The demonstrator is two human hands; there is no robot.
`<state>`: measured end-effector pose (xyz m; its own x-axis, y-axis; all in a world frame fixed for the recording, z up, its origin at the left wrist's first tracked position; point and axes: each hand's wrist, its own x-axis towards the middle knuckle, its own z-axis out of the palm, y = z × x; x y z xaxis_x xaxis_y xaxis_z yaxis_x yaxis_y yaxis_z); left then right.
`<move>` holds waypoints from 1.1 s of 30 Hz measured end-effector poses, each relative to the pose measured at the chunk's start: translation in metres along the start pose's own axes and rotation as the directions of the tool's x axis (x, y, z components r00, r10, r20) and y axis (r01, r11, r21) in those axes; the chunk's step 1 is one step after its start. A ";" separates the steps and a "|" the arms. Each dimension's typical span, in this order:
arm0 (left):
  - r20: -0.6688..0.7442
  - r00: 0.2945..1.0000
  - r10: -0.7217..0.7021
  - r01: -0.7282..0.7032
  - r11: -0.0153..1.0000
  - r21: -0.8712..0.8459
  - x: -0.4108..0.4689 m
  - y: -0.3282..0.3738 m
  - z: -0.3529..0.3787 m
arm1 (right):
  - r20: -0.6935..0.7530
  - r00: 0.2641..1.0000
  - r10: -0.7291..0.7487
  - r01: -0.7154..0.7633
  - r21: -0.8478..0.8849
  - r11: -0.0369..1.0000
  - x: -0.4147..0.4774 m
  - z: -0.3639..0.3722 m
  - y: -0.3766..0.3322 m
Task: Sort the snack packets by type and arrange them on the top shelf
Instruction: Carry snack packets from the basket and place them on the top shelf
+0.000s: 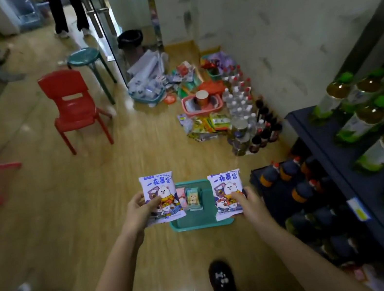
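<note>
My left hand [139,212] pinches a pale purple cartoon packet [160,192] by its lower left edge, held upright over the floor. My right hand [249,202] pinches a second, identical packet [225,188] by its lower right corner. Both hang above a teal tray [200,219] on the wooden floor. In the tray stand a pink packet [181,196] and a small green packet [193,197]. The dark shelf unit [324,147] stands to the right, with green-capped bottles [372,111] on its upper level and dark bottles [290,171] lower down.
Ahead along the wall lies a pile of goods: water bottles [239,101], dark sauce bottles [266,129], yellow-green snack packs [207,124] and a pink basket [201,104]. A red chair [73,104] and a teal stool [88,61] stand at left. A person's legs [68,10] are far back.
</note>
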<state>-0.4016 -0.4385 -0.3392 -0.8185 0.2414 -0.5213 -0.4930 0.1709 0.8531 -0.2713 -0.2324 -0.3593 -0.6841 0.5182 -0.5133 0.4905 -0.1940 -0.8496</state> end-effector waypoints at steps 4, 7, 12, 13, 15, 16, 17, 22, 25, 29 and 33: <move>-0.008 0.995 -0.102 0.102 0.994 -0.045 0.079 -0.023 0.005 | 0.031 0.997 0.073 -0.072 -0.053 0.996 0.078 0.026 0.024; -0.036 0.986 -0.165 0.163 0.985 -0.049 0.135 -0.041 0.006 | 0.043 0.991 0.124 -0.119 -0.106 0.987 0.126 0.047 0.042; -0.078 0.965 -0.248 0.250 0.968 0.016 0.229 -0.089 0.010 | 0.065 0.979 0.191 -0.179 -0.158 0.971 0.209 0.080 0.082; -0.076 0.965 -0.251 0.254 0.967 0.031 0.250 -0.102 0.011 | 0.065 0.980 0.190 -0.176 -0.169 0.970 0.229 0.086 0.094; -0.072 0.966 -0.249 0.253 0.966 0.048 0.294 -0.137 0.012 | 0.066 0.982 0.177 -0.160 -0.207 0.965 0.271 0.099 0.125; -0.069 0.967 -0.246 0.250 0.967 0.055 0.317 -0.157 0.012 | 0.071 0.982 0.172 -0.153 -0.220 0.963 0.294 0.107 0.142; -0.069 0.968 -0.242 0.246 0.967 0.058 0.340 -0.179 0.014 | 0.077 0.982 0.172 -0.151 -0.229 0.962 0.317 0.114 0.162; -0.058 0.975 -0.213 0.217 0.974 0.065 0.455 -0.299 0.021 | 0.071 0.982 0.176 -0.150 -0.277 0.949 0.431 0.152 0.279; -0.021 0.982 -0.187 0.188 0.976 0.105 0.517 -0.363 0.025 | 0.051 0.981 0.187 -0.160 -0.324 0.932 0.490 0.171 0.341; -0.035 0.993 -0.117 0.120 0.985 0.125 0.576 -0.420 0.030 | -0.005 0.992 0.126 -0.121 -0.318 0.940 0.543 0.190 0.396; -0.030 0.996 -0.082 0.085 0.989 0.119 0.606 -0.454 0.034 | -0.087 0.995 0.046 -0.069 -0.280 0.958 0.570 0.204 0.425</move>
<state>-0.6639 -0.3375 -1.0432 -0.7837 0.1980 -0.5887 -0.5220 0.3036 0.7971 -0.5629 -0.1895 -1.0383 -0.6113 0.5787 -0.5398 0.6681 0.0117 -0.7440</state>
